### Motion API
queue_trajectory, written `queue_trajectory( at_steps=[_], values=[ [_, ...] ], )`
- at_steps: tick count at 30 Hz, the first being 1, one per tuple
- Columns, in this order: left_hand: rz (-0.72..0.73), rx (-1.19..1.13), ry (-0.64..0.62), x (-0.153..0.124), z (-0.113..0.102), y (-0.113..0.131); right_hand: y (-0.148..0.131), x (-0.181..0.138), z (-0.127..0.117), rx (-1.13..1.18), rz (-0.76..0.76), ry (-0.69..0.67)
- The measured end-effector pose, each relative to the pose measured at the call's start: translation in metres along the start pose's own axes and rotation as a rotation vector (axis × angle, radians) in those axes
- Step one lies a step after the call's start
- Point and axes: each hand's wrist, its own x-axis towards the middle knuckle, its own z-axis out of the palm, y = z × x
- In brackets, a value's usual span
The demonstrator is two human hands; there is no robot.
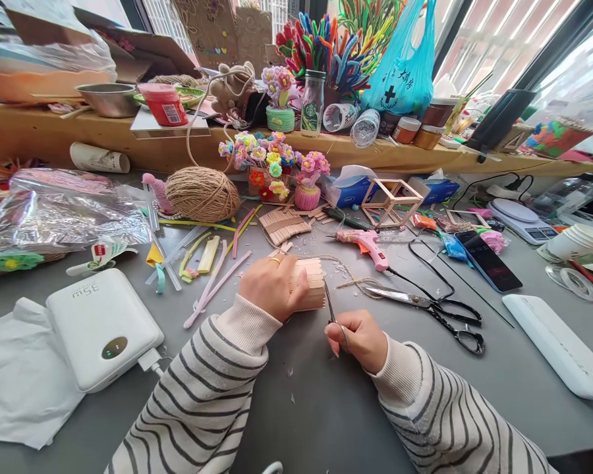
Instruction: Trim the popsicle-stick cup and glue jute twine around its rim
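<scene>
My left hand (271, 285) is wrapped round a small barrel made of wooden sticks (310, 284) lying on the grey table. My right hand (358, 337) is closed in a pinch on a thin dark tool, probably tweezers (331, 308), whose tip touches the barrel's right edge. A strand of twine (348, 280) trails from the barrel to the right. Both sleeves are striped.
Black-handled scissors (435, 308) and a pink glue gun (366, 245) lie just right of my hands. A twine ball (202, 193), a wooden cube frame (390, 201), a phone (487, 260), a white power bank (101, 326) and pipe-cleaner flower pots (277, 168) surround them.
</scene>
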Motion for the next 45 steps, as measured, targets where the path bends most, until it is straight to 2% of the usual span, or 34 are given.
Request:
queue_trajectory(
  at_steps=[5,14,20,24,30,45],
  values=[
    [-0.028,-0.025,0.157,-0.006,0.003,-0.001,-0.001,0.004,0.004,0.062,0.027,0.046],
    [-0.075,-0.025,0.383,-0.016,0.016,-0.004,-0.004,0.006,0.001,0.145,0.049,-0.041],
    [-0.087,-0.087,0.382,-0.02,0.021,-0.006,-0.01,0.008,-0.002,0.077,-0.047,-0.15],
    [-0.089,-0.101,0.376,-0.02,0.019,-0.006,-0.01,0.008,-0.004,-0.114,-0.105,-0.075],
    [-0.082,-0.096,0.389,-0.021,0.019,-0.007,-0.005,0.006,-0.01,-0.257,-0.119,0.051],
    [-0.043,-0.069,0.371,-0.023,0.016,-0.006,-0.006,0.006,-0.01,-0.47,-0.282,0.119]
  ],
)
